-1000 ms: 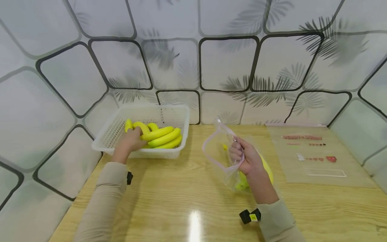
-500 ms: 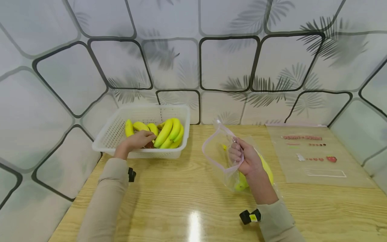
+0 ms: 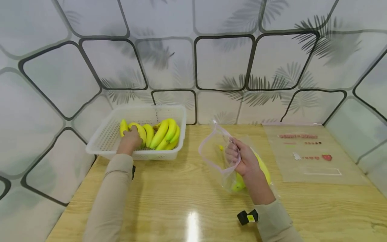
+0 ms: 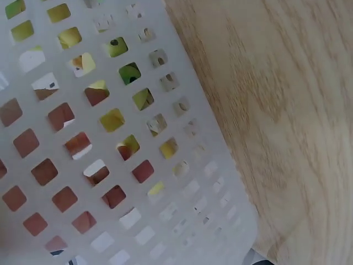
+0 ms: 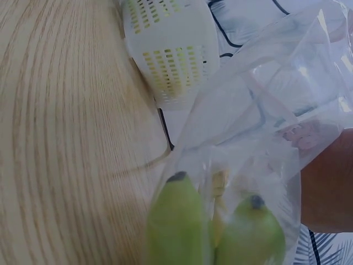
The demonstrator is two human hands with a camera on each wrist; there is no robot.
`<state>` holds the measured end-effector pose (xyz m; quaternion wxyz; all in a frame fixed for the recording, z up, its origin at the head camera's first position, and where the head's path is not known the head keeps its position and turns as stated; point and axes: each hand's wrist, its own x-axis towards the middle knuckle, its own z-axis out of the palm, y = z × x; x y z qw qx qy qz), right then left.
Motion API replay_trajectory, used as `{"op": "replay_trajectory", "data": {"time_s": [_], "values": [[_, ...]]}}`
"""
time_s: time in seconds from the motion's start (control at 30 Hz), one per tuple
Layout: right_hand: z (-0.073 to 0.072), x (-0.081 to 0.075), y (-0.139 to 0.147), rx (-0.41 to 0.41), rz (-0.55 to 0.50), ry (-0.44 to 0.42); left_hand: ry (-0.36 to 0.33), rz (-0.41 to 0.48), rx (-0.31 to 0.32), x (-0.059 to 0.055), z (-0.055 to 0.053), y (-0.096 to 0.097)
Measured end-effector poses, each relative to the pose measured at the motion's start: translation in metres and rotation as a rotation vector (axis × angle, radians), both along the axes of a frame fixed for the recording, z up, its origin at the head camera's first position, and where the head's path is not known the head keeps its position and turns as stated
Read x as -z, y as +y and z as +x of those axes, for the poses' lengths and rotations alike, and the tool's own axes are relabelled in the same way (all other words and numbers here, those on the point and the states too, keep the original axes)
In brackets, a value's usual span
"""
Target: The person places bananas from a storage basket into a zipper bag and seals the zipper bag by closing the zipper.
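My left hand (image 3: 130, 138) reaches over the near wall of a white plastic basket (image 3: 105, 141), its fingers on a yellow banana (image 3: 140, 131); the fingertips are partly hidden, and I cannot tell whether they grip it. To the right of that hand, a bunch of bananas (image 3: 164, 134) leans in the basket. In the left wrist view, the perforated basket wall (image 4: 182, 160) hides most of the hand. My right hand (image 3: 243, 158) grips the lilac-edged mouth of a clear zip bag (image 3: 216, 161), which gapes toward the left. Bananas lie inside this bag, their dark-tipped ends (image 5: 179, 221) showing through the plastic.
A second clear zip bag (image 3: 317, 171) with red printed pictures lies flat at the right of the wooden table (image 3: 181, 188). Behind the table stands a wall with black outlines and grey leaf patterns (image 3: 223, 64).
The banana bunch that lay across the basket now leans upright toward its right end. My left hand shifted right, then back left onto another banana. The right hand still holds the bag.
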<state>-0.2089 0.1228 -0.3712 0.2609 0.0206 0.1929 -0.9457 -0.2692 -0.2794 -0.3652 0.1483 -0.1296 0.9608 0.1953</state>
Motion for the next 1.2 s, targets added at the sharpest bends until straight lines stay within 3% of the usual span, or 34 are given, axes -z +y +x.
{"op": "replay_trajectory", "data": {"time_s": [0.2,0.3,0.67,0.87,1.03,1.2], "values": [[0.000,-0.001,0.000,-0.007,-0.003,0.000,-0.118,-0.037,0.113,-0.001,-0.001,0.004],[0.000,-0.001,0.000,-0.005,0.011,-0.002,-0.123,-0.062,0.149,-0.001,-0.003,0.004],[0.000,-0.002,-0.001,-0.004,0.035,-0.013,0.012,0.135,0.039,0.000,-0.004,-0.005],[-0.001,-0.003,-0.001,-0.007,0.034,-0.002,0.148,0.143,0.056,-0.001,-0.004,-0.001],[-0.001,-0.004,-0.001,-0.015,0.031,0.004,0.297,0.094,0.057,-0.004,-0.003,0.006],[-0.002,-0.004,-0.001,-0.015,0.041,0.004,0.478,0.092,-0.033,-0.007,0.001,0.008]]}}
